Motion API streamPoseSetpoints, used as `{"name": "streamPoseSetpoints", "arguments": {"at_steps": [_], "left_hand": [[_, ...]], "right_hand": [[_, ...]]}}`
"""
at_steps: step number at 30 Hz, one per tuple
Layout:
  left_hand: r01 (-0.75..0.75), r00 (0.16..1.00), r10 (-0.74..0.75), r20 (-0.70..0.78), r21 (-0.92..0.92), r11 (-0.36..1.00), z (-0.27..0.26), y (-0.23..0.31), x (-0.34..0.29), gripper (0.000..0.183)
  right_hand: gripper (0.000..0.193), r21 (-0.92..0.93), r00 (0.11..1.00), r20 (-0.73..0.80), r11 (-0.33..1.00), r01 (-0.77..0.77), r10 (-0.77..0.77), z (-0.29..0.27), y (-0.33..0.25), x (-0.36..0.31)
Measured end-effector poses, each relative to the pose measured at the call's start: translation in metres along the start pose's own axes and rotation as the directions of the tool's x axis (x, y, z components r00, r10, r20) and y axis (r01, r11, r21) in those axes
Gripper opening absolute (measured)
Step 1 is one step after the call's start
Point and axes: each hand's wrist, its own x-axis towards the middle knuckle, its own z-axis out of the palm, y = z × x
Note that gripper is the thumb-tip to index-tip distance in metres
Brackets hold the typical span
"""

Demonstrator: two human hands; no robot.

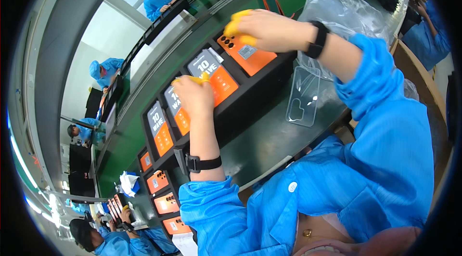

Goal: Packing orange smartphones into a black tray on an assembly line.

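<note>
The dark green tabletop looks smooth, so anything nudged across it could slide towards the near edge. Over it, the long black tray runs from near left to far right; a knock from a forearm could jar every piece in its slots. Just beyond the tray's right end lies a crumpled clear bag, close under the right forearm, and loose film like that could snag on the wrist strap and be dragged across the tray.

The right hand has its fingers bent over the far end of the orange phone, which lies in the tray's right-hand slot; whether they pinch it or only rest there, I cannot tell. An uneven lift by one corner could tip it against the slot wall. The left hand reaches over the far end of a grey-and-orange device in a slot further left, its grip hidden by the hand itself.

The clear case lies loose to the right of the tray, easily overlooked and swept by the right sleeve. The yellow finger covers could bunch and slip, and pressing near the camera lenses might smear them.
</note>
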Motion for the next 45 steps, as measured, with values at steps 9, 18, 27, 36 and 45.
{"name": "streamPoseSetpoints", "arguments": {"at_steps": [9,18,27,36,45], "left_hand": [[0.316,0.949,0.12,0.292,-0.887,-0.336,-0.052,0.024,-0.067,0.022],[0.523,0.786,0.397,0.475,-0.168,-0.836,-0.036,0.054,-0.121,0.042],[0.738,0.635,0.619,0.463,-0.126,-0.663,-0.039,0.065,-0.146,0.081],[0.62,0.682,0.6,0.419,0.103,-0.778,-0.065,0.082,-0.149,0.1],[-0.059,0.903,0.169,0.396,-0.276,0.959,-0.028,0.074,-0.001,0.045]], "right_hand": [[0.048,0.088,0.991,-0.081,0.991,-0.097,0.104,0.003,-0.01,-0.166],[0.011,-0.123,0.946,0.275,0.982,-0.142,0.171,0.074,-0.042,-0.195],[0.035,0.892,0.821,0.263,0.197,-0.407,0.507,0.051,-0.072,-0.139],[0.025,0.925,0.881,0.306,0.105,-0.364,0.362,0.048,-0.1,-0.129],[0.018,-0.329,0.963,0.139,0.928,-0.176,0.232,0.042,-0.022,-0.217]]}}
